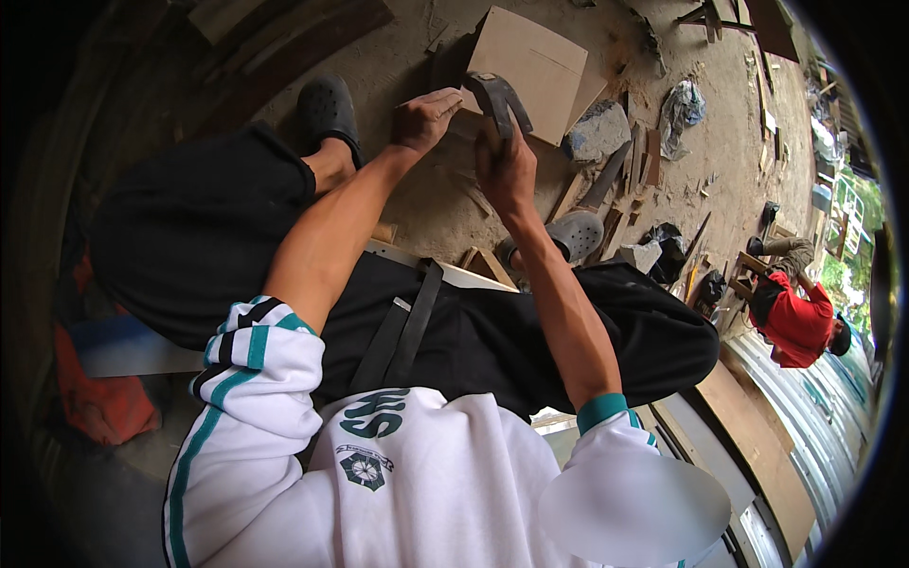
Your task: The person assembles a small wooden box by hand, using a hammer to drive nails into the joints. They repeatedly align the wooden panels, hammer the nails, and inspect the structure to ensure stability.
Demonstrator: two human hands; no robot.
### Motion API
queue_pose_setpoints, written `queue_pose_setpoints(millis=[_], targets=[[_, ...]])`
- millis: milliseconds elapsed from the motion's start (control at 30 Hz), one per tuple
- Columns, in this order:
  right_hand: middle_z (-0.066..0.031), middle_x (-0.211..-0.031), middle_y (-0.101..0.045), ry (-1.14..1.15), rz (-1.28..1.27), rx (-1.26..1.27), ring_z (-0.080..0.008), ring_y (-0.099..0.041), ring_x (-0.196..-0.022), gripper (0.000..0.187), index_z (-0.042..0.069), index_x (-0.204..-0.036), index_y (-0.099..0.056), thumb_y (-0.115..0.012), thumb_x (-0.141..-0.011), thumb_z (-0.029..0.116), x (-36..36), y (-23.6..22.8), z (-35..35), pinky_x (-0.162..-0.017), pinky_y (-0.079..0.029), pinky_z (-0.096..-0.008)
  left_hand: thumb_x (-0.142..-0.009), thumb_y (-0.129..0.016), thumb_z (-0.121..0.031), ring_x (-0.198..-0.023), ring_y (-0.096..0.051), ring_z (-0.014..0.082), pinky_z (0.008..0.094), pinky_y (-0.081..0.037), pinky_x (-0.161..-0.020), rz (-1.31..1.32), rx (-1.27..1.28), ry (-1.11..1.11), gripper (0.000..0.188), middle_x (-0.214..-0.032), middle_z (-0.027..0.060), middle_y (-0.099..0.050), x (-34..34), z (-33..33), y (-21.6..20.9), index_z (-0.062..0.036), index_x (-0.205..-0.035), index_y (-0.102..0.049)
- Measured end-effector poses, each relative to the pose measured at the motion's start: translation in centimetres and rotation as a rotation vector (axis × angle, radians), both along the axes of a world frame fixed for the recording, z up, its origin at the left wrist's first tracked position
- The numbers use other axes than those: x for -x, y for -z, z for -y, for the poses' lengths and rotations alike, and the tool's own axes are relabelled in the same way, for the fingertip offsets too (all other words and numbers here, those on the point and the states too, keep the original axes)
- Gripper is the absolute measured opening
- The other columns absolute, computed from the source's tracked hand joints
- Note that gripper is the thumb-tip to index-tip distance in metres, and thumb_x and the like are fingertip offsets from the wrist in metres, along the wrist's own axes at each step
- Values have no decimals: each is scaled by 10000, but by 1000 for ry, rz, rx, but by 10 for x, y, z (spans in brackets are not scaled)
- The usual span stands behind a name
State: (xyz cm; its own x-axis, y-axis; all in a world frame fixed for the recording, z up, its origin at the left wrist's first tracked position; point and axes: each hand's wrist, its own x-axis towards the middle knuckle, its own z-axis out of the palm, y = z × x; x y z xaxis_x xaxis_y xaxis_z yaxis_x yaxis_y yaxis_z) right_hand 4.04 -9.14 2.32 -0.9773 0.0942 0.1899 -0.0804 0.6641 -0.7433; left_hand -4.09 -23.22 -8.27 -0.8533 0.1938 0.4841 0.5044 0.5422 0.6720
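Note:
A light brown plywood box (532, 68) stands on the dirt floor in front of me. At its near left corner is my left hand (426, 120), closed with the fingertips pressed together; whatever is in them is hidden or too small to make out. My right hand (507, 170) is wrapped round the handle of a dark hammer (492, 95). The hammer's head is raised and overlaps the box's near edge in view, close to my left fingertips. I cannot tell whether it touches the wood.
A rough stone block (597, 131), wood scraps (644, 156) and a crumpled plastic bag (682, 118) lie right of the box. Dark boards (275, 52) lie at the far left. At the right, a person in a red shirt (795, 322) sits near corrugated metal sheets (824, 407).

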Motion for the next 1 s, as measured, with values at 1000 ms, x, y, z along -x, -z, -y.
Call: queue_pose_setpoints(millis=[1000], targets=[[-268,-920,-645,134,305,42,-461,-626,-883,391,28,-1203,-527,-624,-841,141,-8,20,-20,-766,-501,-481,-852,-688,-168,-932,-686,262,340,-549,-805,243,-101,125,139,-1006,73,-709,8,-5,-22,-68,-944,-716]])
